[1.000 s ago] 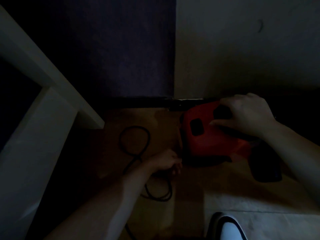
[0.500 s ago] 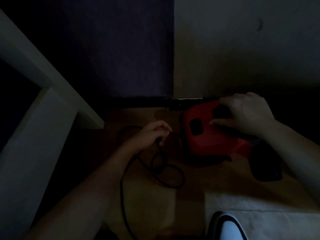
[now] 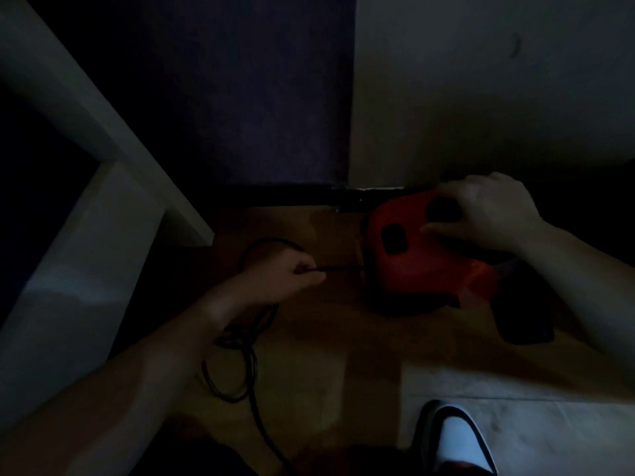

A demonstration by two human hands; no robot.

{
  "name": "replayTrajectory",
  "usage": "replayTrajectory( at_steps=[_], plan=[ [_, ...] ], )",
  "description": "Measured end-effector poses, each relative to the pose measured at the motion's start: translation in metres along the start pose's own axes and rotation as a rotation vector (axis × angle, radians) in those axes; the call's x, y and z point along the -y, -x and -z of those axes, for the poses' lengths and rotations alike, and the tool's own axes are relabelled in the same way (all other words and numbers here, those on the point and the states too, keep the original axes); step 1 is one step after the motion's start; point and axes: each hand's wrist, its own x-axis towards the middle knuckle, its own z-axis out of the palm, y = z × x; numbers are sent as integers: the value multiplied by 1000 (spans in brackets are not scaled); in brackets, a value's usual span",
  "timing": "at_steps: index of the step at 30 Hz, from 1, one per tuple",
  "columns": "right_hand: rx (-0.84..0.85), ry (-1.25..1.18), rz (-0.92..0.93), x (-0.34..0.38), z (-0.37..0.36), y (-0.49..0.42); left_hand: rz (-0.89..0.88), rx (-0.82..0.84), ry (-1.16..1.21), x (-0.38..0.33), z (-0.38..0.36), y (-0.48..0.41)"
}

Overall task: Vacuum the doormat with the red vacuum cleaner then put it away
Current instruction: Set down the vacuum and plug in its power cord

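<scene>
In dim light the red vacuum cleaner [image 3: 422,255] lies on the wooden floor against the base of the wall. My right hand [image 3: 488,211] grips its top handle. A dark nozzle end [image 3: 522,321] points toward me at the right. My left hand [image 3: 285,273] is closed on the black power cord [image 3: 240,365], holding it taut just left of the vacuum's rear. The rest of the cord lies in loops under my left forearm and trails toward the bottom edge. A pale doormat [image 3: 549,424] covers the floor at the lower right.
A white shelf or furniture frame [image 3: 86,218] stands close on the left. A dark panel [image 3: 247,97] and a light wall [image 3: 481,91] close the space ahead. A black-and-white shoe [image 3: 453,441] rests at the doormat's left edge.
My left hand has gone from the cord loops near the vacuum's rear up and left, then lower, now pulling the cord straight. The loops have shifted. The right hand and vacuum have stayed put.
</scene>
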Motion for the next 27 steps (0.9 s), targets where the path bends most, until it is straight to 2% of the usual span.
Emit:
replayTrajectory(
  at_steps=[5, 8, 10, 11, 12, 14, 16, 20, 22, 27],
  plan=[
    [98, 23, -10, -1, 3, -4, 62, -25, -149, -17, 51, 23],
    [240, 124, -13, 6, 13, -8, 16, -9, -447, -50, 87, 42],
    [364, 168, 20, 19, 29, -13, -61, -97, -572, -81, 113, 54],
    [384, 101, 66, 29, 41, -18, -117, -152, -582, -97, 126, 57],
    [374, -72, 112, 41, 56, -23, -172, -189, -574, -112, 138, 59],
    [314, -580, 205, 67, 87, -31, -259, -223, -519, -138, 153, 60],
    [250, -863, 281, 89, 117, -39, -299, -256, -408, -152, 156, 59],
    [227, -1078, 235, 102, 154, -47, -345, -314, -199, -151, 153, 68],
    [270, -1127, 189, 99, 157, -44, -358, -326, -188, -139, 150, 79],
    [226, -1198, 31, 91, 140, -33, -377, -465, -168, -90, 126, 115]
  ],
)
